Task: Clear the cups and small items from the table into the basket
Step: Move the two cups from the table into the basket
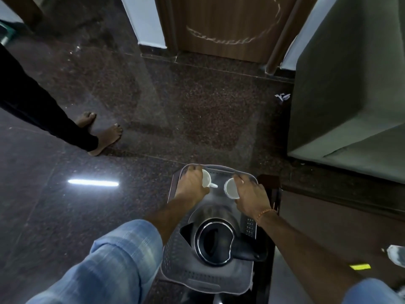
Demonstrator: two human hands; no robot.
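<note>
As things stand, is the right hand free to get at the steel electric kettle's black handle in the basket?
Probably not yet: the right hand is shut on a white cup at the far end of the grey perforated plastic basket. The steel electric kettle has its black handle uncovered below that wrist, so after letting go, the way looks free.

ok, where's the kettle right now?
Head view, lower centre: the kettle stands in the near half of the grey basket, lid open, with two white cups held over the far half.
</note>
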